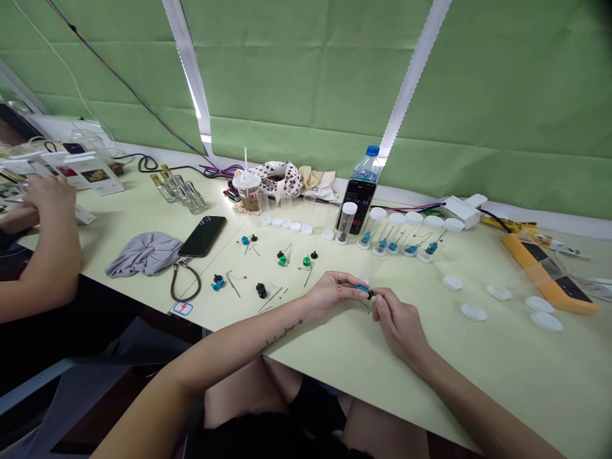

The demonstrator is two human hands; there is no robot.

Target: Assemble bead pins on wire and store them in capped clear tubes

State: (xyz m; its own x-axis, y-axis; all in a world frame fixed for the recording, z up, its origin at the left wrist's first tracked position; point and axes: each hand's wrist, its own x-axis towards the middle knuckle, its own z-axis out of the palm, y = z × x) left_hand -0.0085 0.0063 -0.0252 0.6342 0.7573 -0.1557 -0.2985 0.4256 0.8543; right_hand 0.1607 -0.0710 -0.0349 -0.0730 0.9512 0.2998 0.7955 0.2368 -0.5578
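Blue part [362,289] in left grip [337,293] (propped phone [356,203] reads 01:14:09).

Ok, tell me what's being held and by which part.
The left hand pinches a small blue-and-black piece by its blue part; the right hand's fingertips meet its black end.

Pale table [478,382], phone [204,236] (black) atop.

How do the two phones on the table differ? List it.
The left phone lies flat; the right phone stands tilted up in front of the water bottle.
The left phone's screen is dark; the right phone's shows timer digits.
Both are slim, with dark fronts.
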